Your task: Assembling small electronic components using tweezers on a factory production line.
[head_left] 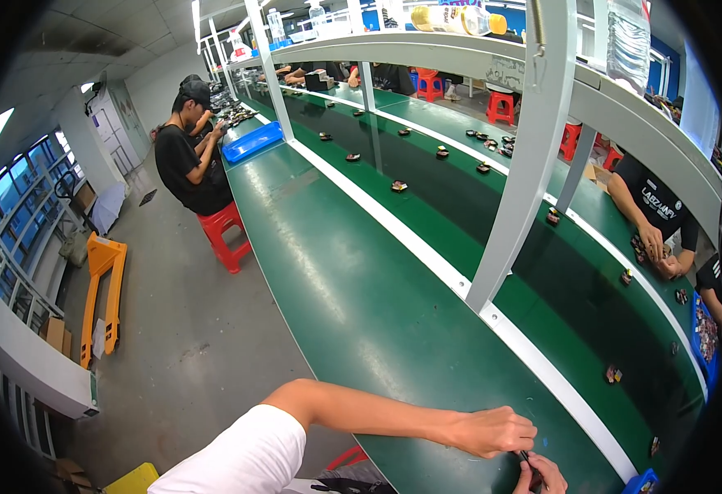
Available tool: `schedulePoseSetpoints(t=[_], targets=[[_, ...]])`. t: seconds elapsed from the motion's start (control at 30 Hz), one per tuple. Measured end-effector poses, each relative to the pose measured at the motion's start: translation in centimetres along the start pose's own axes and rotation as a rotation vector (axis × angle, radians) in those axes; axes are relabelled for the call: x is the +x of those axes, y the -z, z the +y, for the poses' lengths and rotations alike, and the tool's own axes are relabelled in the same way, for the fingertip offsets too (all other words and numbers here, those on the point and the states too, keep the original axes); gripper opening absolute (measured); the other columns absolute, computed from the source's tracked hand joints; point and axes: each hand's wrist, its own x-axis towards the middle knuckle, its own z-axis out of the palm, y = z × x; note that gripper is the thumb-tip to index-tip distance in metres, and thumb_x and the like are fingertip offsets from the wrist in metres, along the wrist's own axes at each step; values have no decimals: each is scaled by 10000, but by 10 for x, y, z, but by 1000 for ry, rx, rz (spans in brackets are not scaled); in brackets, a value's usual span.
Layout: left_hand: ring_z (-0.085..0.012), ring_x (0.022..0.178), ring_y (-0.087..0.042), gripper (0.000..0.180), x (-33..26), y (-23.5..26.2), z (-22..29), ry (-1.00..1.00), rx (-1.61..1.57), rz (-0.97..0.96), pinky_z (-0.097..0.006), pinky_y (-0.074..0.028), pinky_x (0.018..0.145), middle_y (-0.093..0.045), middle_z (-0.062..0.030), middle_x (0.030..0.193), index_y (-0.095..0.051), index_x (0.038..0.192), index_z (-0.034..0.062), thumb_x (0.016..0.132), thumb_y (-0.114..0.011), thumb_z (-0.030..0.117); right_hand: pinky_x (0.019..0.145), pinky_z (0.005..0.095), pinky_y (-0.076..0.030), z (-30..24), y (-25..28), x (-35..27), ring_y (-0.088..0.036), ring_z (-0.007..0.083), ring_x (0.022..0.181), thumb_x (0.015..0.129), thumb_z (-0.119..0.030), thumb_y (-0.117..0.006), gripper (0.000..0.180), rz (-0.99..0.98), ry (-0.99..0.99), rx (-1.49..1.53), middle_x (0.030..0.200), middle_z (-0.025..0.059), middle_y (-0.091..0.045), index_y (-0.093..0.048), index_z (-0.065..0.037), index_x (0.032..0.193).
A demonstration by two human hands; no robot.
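Note:
My left hand (492, 432) reaches over the green worktop (344, 305) from a white sleeve, its fingers curled into a closed grip. Just below it, at the lower edge of the view, my right hand (544, 476) is partly cut off, with thumb and fingers pinched together. Between the two hands' fingertips sits a small dark piece (525, 455), mostly covered, and its kind is too small to tell. Both hands seem to grip it, just above the worktop.
A dark green belt (459, 198) carries several small dark parts (399, 187) beyond a white rail (394, 222). Grey posts (519, 156) hold a shelf with bottles. A blue tray (252, 142) lies farther left. Co-workers sit along both sides. A yellow pallet jack (104, 267) stands on the floor.

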Motion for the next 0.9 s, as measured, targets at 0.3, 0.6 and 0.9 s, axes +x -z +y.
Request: schedulePoseSetpoints(t=[0.3,0.6,0.9], targets=[[-251,771,-560,245,-3,-3,-3,-44,8,-11,-383,-426,488,-505,-70,817,-570,832,12,617,-625,-94,691,341,-594,-1,1,0,-742,292,771,827,79,-765,91,-8,0,5,887,181,-752,-726,34,896],[-241,826,-593,246,-5,-5,-4,-15,43,-57,-365,-447,503,-551,-63,857,-592,849,10,624,-641,-75,716,353,-599,-1,3,1,-748,303,786,807,87,-775,102,-18,12,-11,883,179,-754,-725,36,881],[-238,812,-595,237,-7,-5,-2,20,43,-28,-358,-445,498,-553,-61,838,-603,854,10,635,-636,-73,719,352,-598,-2,1,1,-750,298,781,791,82,-791,110,-17,-3,-1,873,176,-753,-729,34,868]])
